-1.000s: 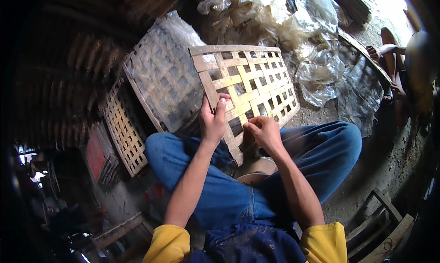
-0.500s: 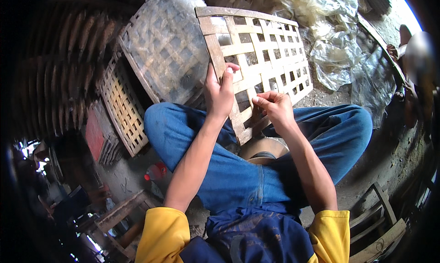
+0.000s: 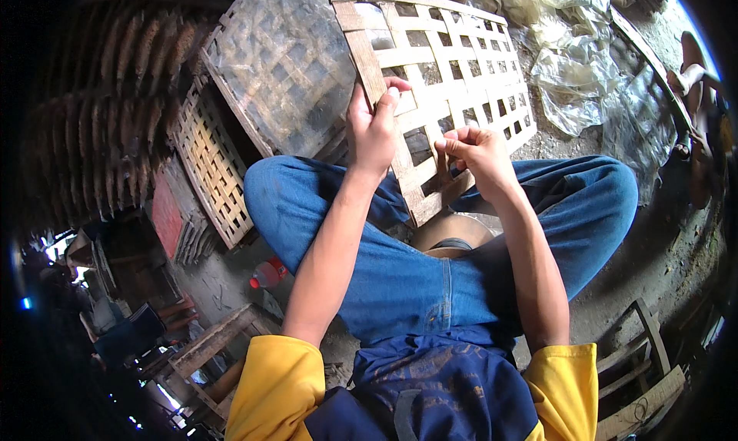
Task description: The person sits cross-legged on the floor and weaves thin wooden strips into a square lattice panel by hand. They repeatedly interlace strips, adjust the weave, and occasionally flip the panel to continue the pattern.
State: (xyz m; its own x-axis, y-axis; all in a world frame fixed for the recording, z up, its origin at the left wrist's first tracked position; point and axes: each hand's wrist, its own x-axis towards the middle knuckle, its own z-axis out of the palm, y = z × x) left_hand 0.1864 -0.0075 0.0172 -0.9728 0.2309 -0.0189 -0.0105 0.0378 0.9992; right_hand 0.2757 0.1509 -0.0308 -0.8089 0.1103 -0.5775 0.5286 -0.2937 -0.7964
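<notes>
**Query:** Largest item?
**Entry:** Clear plastic sheeting (image 3: 573, 64), crumpled; heaped at the far right, apparently set out of reach of the work.

**Query:** Next?
**Entry:** Woven panel (image 3: 442, 94), pale slats in open lattice, rimmed. Located centre-far, above the crossed legs, and tilted, seemingly so that the weave is turned toward the worker.

**Query:** Other panels?
**Entry:** One plastic-covered panel (image 3: 284, 64), leaned at the far left; one smaller woven panel (image 3: 211, 160), stood just beside it on the left. Both are perhaps parked on edge to save floor.

**Query:** Hands?
**Entry:** Left hand (image 3: 375, 130): closed around the left rim of the central panel, thumb on the near face, apparently for steadying. Right hand (image 3: 483, 155): thumb and forefinger pinched, a grip presumably chosen for fine control.

**Query:** Smallest items?
**Entry:** Red-capped bottle (image 3: 269, 273), laid on the floor at the near left, beside the knee. Slat (image 3: 443, 164), narrow and brown, low in the central panel; held in the right-hand pinch. Whether its end is loose cannot be told.
</notes>
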